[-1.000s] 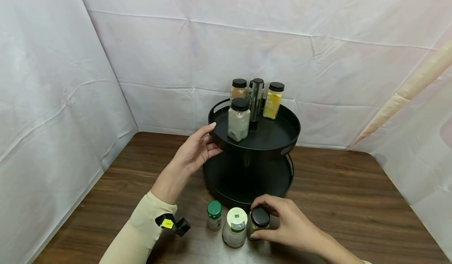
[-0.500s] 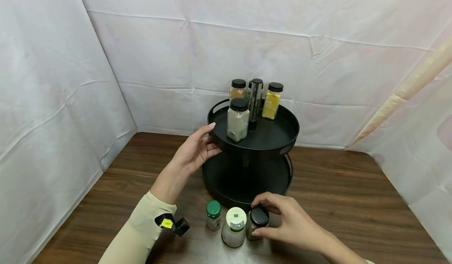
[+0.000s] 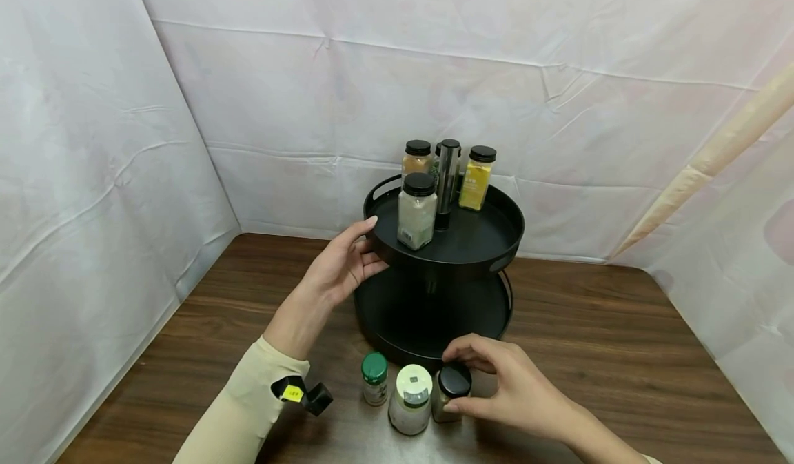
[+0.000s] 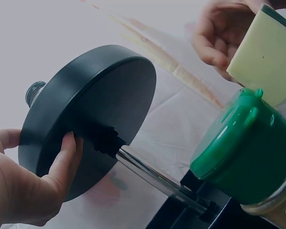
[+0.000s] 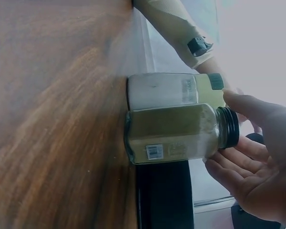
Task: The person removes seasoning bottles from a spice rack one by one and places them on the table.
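Observation:
In the head view, my left hand (image 3: 338, 264) grips the left rim of the upper tier of a black two-tier tray stand (image 3: 459, 260), thumb on the rim and fingers beneath. The left wrist view shows these fingers (image 4: 66, 164) against its underside. My right hand (image 3: 509, 388) is curled round the top of a glass spice jar with a black lid (image 3: 455, 380), thumb at the front, fingers behind. In the right wrist view that spice jar (image 5: 176, 133) stands on the table. Beside it are a jar with a pale lid (image 3: 411, 405) and a small green-capped bottle (image 3: 375, 378).
Spice jars with black lids, including a pale one (image 3: 417, 216) and a yellow one (image 3: 475, 181), stand on the upper tier round the stand's metal post (image 3: 446, 181). The wooden table (image 3: 589, 340) meets white curtains (image 3: 279, 105) behind and at the sides.
My right thumb has risen slightly from the spice jar's body toward its lid, while the jar has stayed in place. My left hand keeps its grip on the upper tier.

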The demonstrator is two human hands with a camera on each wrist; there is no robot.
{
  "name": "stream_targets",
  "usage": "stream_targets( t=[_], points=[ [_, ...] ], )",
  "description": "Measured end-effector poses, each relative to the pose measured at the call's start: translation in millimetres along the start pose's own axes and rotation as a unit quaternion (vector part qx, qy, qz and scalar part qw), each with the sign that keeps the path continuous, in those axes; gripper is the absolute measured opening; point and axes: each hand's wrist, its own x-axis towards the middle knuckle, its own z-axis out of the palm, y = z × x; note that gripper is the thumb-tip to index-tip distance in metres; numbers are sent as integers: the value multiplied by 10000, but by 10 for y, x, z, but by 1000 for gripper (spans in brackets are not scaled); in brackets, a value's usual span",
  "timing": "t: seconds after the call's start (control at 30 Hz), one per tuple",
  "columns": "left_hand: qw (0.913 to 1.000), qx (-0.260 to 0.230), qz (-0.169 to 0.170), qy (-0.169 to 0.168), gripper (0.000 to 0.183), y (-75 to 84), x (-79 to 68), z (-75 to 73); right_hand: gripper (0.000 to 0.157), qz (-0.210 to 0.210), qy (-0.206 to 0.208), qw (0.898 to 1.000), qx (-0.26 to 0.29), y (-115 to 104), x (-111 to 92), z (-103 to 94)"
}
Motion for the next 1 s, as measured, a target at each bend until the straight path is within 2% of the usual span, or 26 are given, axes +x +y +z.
stream_targets(
  t=[0.13,0.3,0.47,1.0],
  points=[
    [10000,0,10,-4,31,-5,-2,-6,53,-127,104,9999,-43,-37,7,-30],
    [10000,10,11,-31,32,-8,-2,-10,51,56,237,9996,-162,-95,-1,-74],
    [10000,32,4,-22,34,-12,1,-12,51,100,278,9991,-289,-130,-14,-107],
    [10000,6,20,-15,34,-1,-3,-9,49,75,300,9993,-222,-147,-4,-142]
  ],
)
